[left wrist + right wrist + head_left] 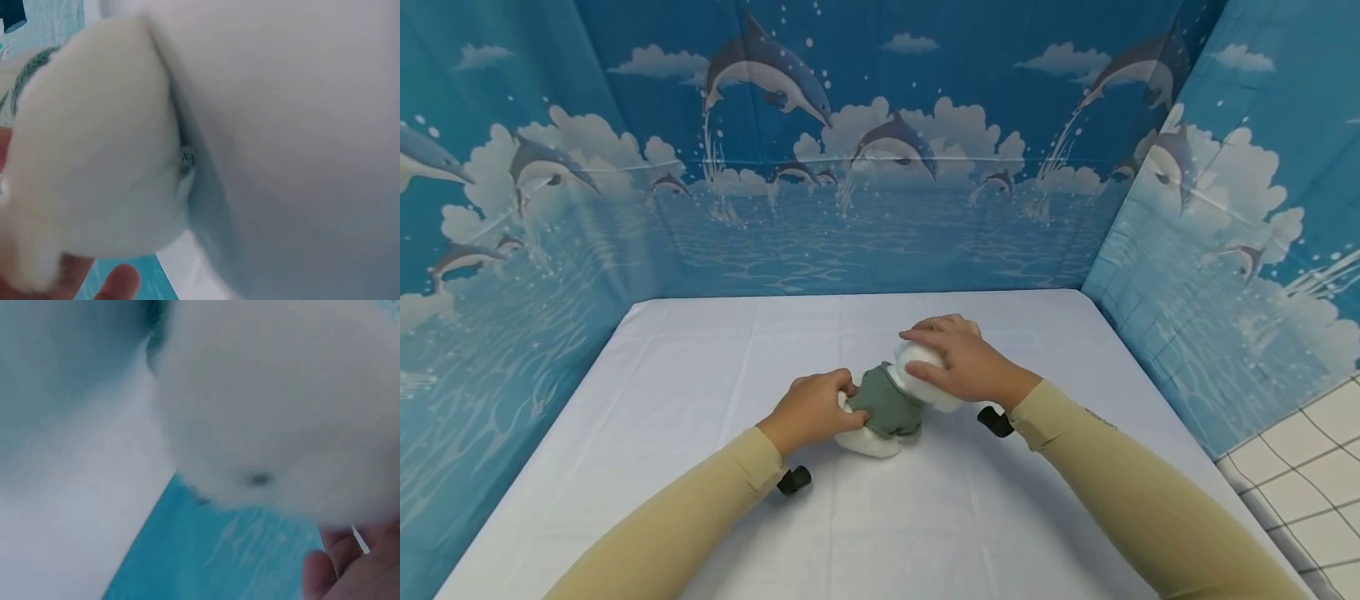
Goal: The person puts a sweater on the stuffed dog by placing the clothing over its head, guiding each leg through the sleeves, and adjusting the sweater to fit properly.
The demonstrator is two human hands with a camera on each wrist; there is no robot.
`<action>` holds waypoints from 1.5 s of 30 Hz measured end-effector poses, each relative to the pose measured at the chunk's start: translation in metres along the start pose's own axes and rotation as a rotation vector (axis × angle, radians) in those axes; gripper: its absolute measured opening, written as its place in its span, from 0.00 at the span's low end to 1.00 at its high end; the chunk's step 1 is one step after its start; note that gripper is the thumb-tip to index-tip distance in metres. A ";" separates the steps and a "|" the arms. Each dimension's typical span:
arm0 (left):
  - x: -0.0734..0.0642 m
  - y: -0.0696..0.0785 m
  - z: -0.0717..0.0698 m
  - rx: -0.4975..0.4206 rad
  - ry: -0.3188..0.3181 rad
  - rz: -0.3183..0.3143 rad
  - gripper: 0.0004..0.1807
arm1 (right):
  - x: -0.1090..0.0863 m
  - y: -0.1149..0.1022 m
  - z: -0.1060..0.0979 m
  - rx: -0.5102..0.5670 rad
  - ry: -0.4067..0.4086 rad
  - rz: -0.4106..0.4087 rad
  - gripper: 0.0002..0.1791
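Note:
A white plush toy in a grey-green shirt is on the white table, its head pointing right. My left hand grips its lower end, thumb pressed on the shirt's near side. In the left wrist view the plush toy's rounded white bottom fills much of the picture. The plush toy's fluffy head is under my right hand, with the thumb on the near side and fingers over the far side. A small dark spot shows on the white head in the right wrist view, where blur hides finer detail.
The white cloth-covered table spreads out around the toy. Blue dolphin-print curtains stand along its back and sides. White tiled floor shows at the lower right. Black wrist devices hang beneath both wrists.

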State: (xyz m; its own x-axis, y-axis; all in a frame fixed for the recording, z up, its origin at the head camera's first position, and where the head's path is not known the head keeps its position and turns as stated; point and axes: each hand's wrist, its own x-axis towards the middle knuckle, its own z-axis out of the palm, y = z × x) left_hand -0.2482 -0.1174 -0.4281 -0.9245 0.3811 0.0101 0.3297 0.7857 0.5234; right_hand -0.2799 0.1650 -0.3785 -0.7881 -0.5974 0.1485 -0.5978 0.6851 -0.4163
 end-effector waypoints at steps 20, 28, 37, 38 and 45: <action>-0.012 0.027 -0.003 0.106 0.291 0.266 0.30 | -0.008 0.031 -0.010 0.573 -0.186 0.128 0.30; -0.023 0.064 0.013 0.119 0.337 0.304 0.46 | -0.006 0.021 -0.009 0.580 -0.214 0.138 0.32; -0.021 0.069 0.013 0.102 0.366 0.293 0.50 | -0.007 0.003 -0.005 0.648 -0.200 0.217 0.34; -0.021 0.068 0.010 0.069 0.352 0.293 0.49 | -0.007 0.001 -0.006 0.675 -0.203 0.219 0.34; -0.014 0.053 -0.022 -0.205 0.125 0.342 0.48 | -0.009 -0.005 -0.013 0.846 -0.240 0.224 0.36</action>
State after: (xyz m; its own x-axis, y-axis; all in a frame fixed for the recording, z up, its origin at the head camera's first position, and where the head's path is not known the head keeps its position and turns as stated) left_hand -0.2223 -0.0916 -0.3815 -0.7888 0.5309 0.3096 0.5882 0.5061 0.6308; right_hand -0.2714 0.1718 -0.3663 -0.7648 -0.6222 -0.1668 -0.0519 0.3177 -0.9468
